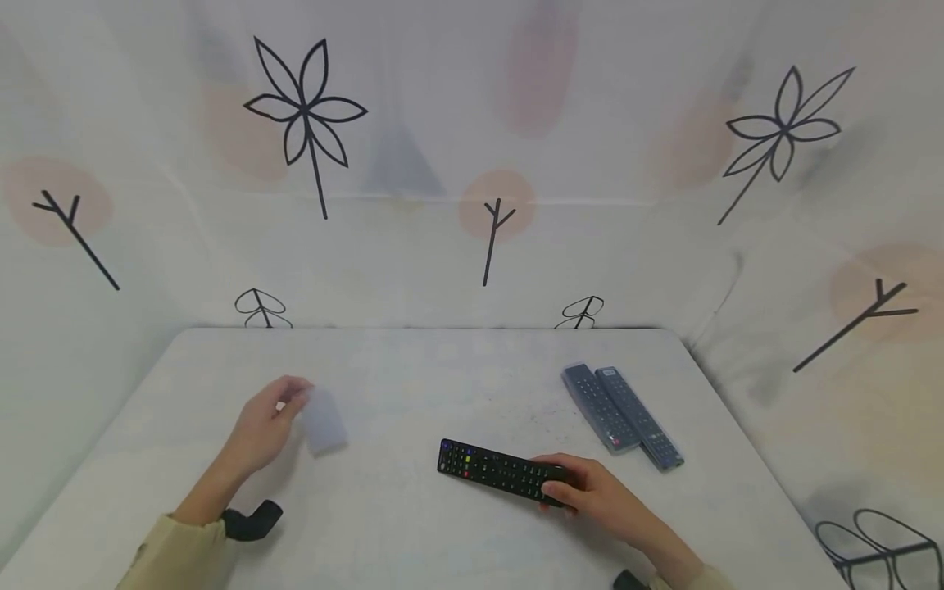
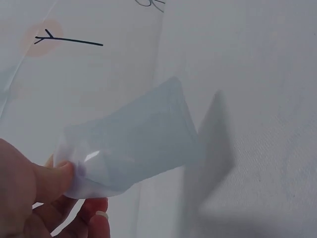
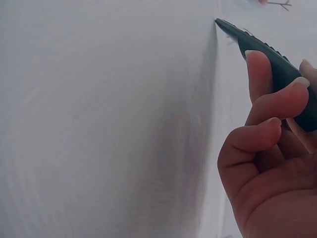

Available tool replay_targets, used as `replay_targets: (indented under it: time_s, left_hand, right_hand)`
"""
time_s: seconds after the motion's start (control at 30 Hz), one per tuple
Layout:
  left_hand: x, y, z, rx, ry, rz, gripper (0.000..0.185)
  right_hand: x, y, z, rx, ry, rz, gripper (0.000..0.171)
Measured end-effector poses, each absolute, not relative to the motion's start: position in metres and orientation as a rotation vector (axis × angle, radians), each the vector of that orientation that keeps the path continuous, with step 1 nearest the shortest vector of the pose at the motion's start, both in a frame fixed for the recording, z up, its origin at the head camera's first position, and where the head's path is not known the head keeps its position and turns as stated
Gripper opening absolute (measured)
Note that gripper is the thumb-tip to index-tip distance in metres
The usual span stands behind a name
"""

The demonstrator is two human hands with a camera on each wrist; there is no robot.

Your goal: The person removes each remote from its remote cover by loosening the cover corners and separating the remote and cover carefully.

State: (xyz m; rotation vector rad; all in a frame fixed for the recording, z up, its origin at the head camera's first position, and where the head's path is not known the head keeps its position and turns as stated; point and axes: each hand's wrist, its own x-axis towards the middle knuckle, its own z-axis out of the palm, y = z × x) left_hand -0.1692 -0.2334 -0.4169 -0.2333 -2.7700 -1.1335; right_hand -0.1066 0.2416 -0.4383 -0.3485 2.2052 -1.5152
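Between the thumb and fingers of my left hand (image 1: 264, 422) a translucent, pale plastic sleeve (image 1: 324, 421) is pinched by one end. In the left wrist view the sleeve (image 2: 133, 136) hangs out from the thumb, its far end flat and its held end bent. My right hand (image 1: 590, 490) grips a black remote control (image 1: 501, 472) by its right end, with the buttons facing up and the other end pointing left. The right wrist view shows the remote (image 3: 277, 64) edge-on, with fingers curled under it.
Two more remotes, each looking covered in a clear sleeve, lie side by side at the right: one remote (image 1: 601, 407) partly touches the other remote (image 1: 640, 418). A white table (image 1: 413, 541) lies beneath, backed by a patterned cloth (image 1: 413, 270). Dark straps show at both wrists.
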Motion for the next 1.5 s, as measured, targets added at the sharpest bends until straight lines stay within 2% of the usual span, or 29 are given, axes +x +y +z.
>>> replay_targets:
  time_s: [0.73,1.0,1.3,1.5]
  left_hand:
    - [-0.176,-0.229,-0.441,-0.283,-2.752,-1.102,0.025]
    - [-0.177,-0.228,-0.444,-0.259,-2.779,-1.094,0.026]
    - [-0.18,-0.23,-0.449,-0.231,-2.778,-1.099,0.027]
    - [-0.179,-0.23,-0.448,-0.223,-2.775,-1.089,0.025]
  right_hand:
    - [-0.117,0.226,-0.436,-0.303,2.272,-1.541,0.047]
    - [-0.127,0.214,-0.437,-0.13,2.287,-1.746,0.042]
    - [-0.143,0.201,-0.44,-0.098,2.373,-1.79,0.038]
    - [-0.159,0.189,-0.439,-0.055,2.355,-1.777,0.042]
